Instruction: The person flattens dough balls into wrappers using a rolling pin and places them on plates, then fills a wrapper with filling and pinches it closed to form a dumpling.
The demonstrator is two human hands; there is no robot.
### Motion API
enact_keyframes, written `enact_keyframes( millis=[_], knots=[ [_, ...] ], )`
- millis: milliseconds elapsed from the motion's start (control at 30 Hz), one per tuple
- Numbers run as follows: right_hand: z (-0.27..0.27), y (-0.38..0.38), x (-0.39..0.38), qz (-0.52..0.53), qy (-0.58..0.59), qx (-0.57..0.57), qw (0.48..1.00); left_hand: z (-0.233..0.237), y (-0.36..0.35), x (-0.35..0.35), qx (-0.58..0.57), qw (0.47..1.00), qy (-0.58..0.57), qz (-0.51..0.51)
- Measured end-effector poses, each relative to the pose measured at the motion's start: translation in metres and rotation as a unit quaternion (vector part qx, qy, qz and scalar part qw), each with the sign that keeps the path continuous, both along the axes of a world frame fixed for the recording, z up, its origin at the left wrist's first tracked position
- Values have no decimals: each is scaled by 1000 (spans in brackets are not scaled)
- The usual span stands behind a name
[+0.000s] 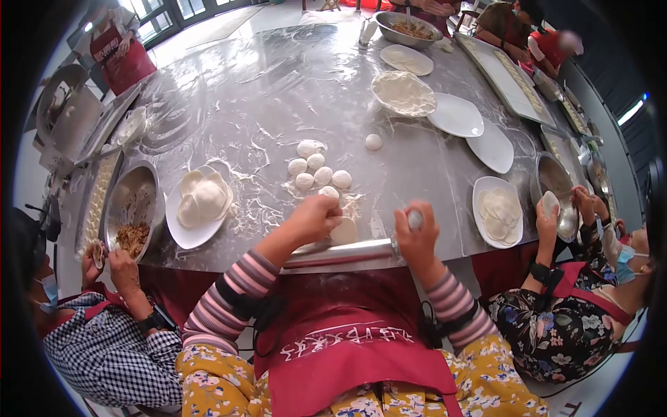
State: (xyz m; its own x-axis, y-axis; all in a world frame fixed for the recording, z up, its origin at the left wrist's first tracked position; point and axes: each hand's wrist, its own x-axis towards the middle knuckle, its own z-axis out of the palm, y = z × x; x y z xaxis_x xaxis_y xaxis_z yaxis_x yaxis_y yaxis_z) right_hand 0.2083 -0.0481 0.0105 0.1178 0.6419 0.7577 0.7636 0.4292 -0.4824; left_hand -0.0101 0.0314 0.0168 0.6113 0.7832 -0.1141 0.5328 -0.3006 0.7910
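My left hand [319, 219] is closed at the edge of a thin, flat dough wrapper [344, 231] lying on the floured steel table. My right hand [418, 231] is wrapped round the grey-white handle of a metal rolling pin [342, 254], whose shiny roller lies along the table's near edge, just below the wrapper. Right beyond my left hand sits a small floured dough ball [328, 192]. Several more dough pieces [323, 175] cluster behind it, and a single dough ball [374, 142] rests apart to the right.
White plates of stacked wrappers stand left [201, 201] and right [499, 212]. A flour bowl [404, 94] and bare plates [455, 115] are farther back. Beside me, co-workers' hands at left [125, 272] and right [547, 221] hold wrappers near filling bowls [154, 208].
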Motion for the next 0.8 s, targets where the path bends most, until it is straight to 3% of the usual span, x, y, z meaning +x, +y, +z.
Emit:
enact_keyframes(
  millis=[33,100,167,333,467,533,567,633,800],
  knots=[
    [-5,-11,1,3,-1,-2,1000,-4,0,-3,-20,998,-47,35],
    [-11,-27,1,58,190,-90,976,5,-2,-5,-67,996,-39,32],
    [-6,-13,-2,40,164,-76,983,9,-2,-4,-108,993,-31,32],
    [-2,67,-16,35,110,-24,993,12,6,7,54,995,84,-24],
    [0,68,-15,50,116,-20,992,7,9,11,47,997,58,-11],
    [-4,36,-4,6,-10,9,1000,9,7,6,30,998,51,-37],
    [-5,14,-1,3,-8,-4,1000,11,4,2,28,998,47,-31],
    [-6,2,-1,2,-6,-14,1000,13,1,-4,-103,994,-21,9],
    [0,45,-11,22,106,-36,993,8,5,9,0,998,40,-46]
  ],
)
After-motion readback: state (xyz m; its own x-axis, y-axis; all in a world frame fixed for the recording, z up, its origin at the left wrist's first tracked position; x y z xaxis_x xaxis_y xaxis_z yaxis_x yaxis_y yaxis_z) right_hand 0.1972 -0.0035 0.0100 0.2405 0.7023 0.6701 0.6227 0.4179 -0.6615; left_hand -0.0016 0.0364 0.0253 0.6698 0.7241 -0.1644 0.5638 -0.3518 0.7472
